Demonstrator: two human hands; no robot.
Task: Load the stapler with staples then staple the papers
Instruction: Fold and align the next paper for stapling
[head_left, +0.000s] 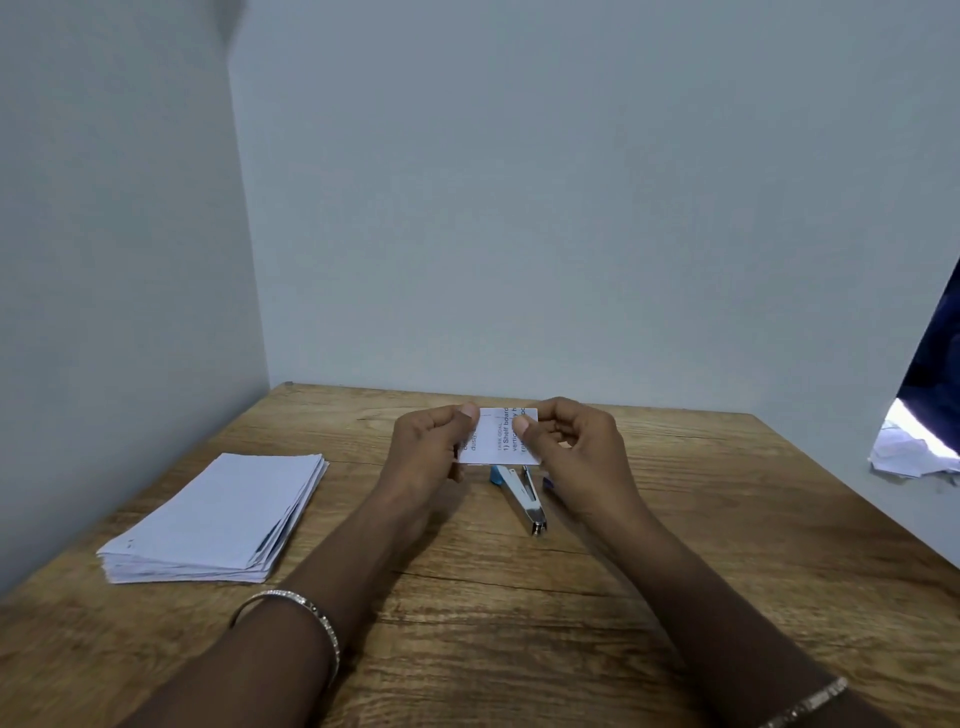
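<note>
Both forearms reach forward over the table (675, 519), wrists raised, a bangle on each. The left hand (428, 449) and right hand (576, 447) meet in the middle, fingers curled, thumbs on top. Between them a small printed paper (496, 439) is lifted off the table; each hand pinches one side of it, thumb pressing the face. The print is partly covered by the thumbs and too small to read in full. Just below the hands lies the stapler (524, 496), open, its blue end tucked behind the paper. A small dark thing beside the right hand is mostly hidden. Well to the left of the left hand sits a stack of papers (218, 519).
</note>
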